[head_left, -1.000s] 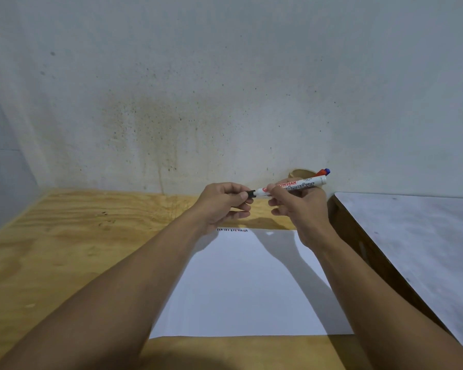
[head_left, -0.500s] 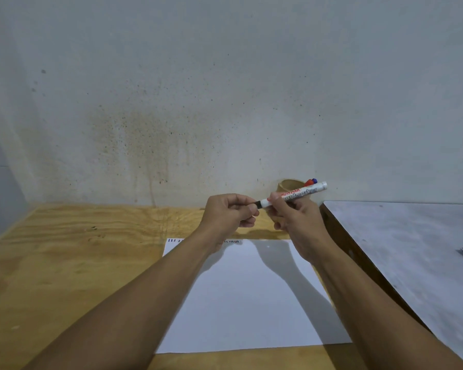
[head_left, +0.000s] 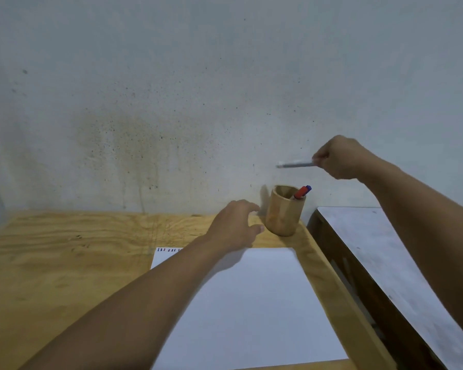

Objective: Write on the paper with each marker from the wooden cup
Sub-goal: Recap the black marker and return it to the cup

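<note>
Holding a marker [head_left: 294, 164] in closed fingers, the right hand [head_left: 340, 157] had swung up and away from the left and now hung above the wooden cup [head_left: 284, 210], the marker lying level and blurred. A second earlier both hands met at that marker over the paper [head_left: 251, 303]. The left hand [head_left: 233, 228] had let go and dropped low near the counter's [head_left: 64, 249] far edge, just beside the cup, fingers loosely spread and empty. Two more markers [head_left: 302, 192], red and blue at the top, stood in the cup at the far right corner. Short coloured strokes [head_left: 169, 249] marked the paper's far edge, so this marker was probably finished and bound for the cup.
</note>
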`<control>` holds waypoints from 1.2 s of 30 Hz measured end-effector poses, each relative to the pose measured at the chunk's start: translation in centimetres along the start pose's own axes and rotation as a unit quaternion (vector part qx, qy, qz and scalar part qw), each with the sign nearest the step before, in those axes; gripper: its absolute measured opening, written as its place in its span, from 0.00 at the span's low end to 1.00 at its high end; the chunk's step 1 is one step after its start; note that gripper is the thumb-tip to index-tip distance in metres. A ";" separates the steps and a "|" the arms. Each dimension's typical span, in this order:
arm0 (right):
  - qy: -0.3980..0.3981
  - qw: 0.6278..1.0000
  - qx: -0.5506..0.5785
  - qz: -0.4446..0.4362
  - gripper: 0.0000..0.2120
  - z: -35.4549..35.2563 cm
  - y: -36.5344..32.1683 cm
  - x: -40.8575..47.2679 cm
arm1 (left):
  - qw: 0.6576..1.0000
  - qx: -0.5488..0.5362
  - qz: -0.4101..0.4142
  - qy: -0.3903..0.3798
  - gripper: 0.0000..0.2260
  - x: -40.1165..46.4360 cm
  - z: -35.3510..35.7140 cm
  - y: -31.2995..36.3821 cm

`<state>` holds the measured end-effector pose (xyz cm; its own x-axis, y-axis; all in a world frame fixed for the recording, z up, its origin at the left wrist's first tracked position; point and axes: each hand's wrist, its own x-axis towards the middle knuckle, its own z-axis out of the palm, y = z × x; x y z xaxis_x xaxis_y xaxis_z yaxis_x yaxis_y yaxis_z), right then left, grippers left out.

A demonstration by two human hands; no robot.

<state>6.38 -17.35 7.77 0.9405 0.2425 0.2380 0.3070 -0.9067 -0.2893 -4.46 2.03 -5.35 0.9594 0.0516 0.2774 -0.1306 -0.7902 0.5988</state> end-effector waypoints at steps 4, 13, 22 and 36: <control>-0.044 0.999 -0.014 0.011 0.11 0.4 0.0 1.7 | 0.996 0.046 0.078 -0.009 0.23 1.1 0.7 2.0; -0.016 0.997 0.067 -0.026 0.13 3.4 0.7 3.6 | 0.986 0.116 0.109 -0.041 0.31 3.3 2.6 2.1; 0.003 0.989 0.148 0.012 0.18 6.6 2.1 4.5 | 0.989 0.087 0.115 -0.020 0.28 3.3 2.7 1.9; -0.040 0.981 0.168 0.088 0.18 7.0 1.9 4.0 | 0.990 0.090 0.096 -0.054 0.33 3.3 2.6 1.7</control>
<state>11.78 -15.63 1.69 0.9875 0.1311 0.0869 0.1568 -0.7749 -0.6123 -0.85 -0.71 -5.35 0.9437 -0.1682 0.2849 -0.2758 -0.8755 0.3968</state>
